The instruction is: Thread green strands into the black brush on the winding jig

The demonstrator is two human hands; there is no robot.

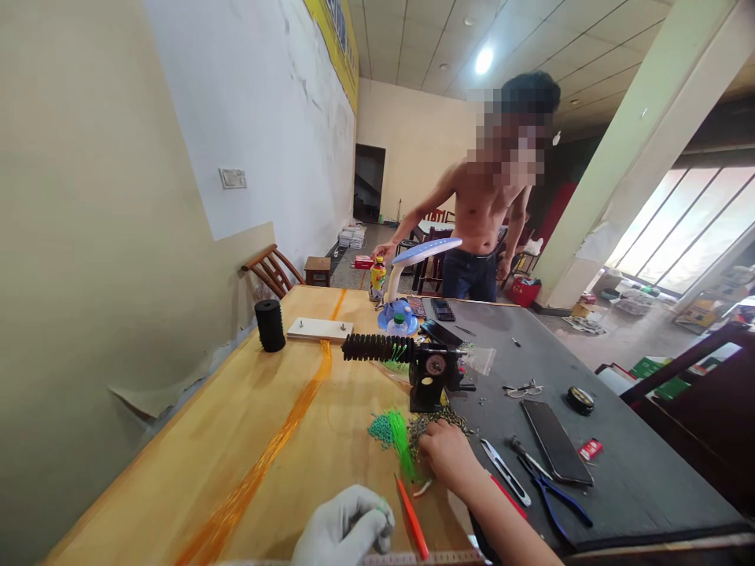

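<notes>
My left hand (345, 528), in a white glove, is curled at the near table edge with a bit of green showing between its fingers. My bare right hand (449, 454) rests knuckles up, its fingers reaching into a pile of small dark metal pieces (440, 420) beside a bundle of green strands (403, 444) and green beads (381, 428). What its fingertips hold is hidden. A black winding device with a dial (433, 376) and a ribbed black spool (377, 347) stands just beyond. An orange stick (411, 519) lies between my hands.
Another person (480, 228) stands at the far end, a hand on a yellow bottle (377, 277). A blue-and-white desk lamp (406, 287), black cylinder (270, 325), white board (319, 329), phone (556, 450), blue pliers (551, 491), snips (506, 470) and long orange strands (283, 440) lie on the wooden table (177, 464).
</notes>
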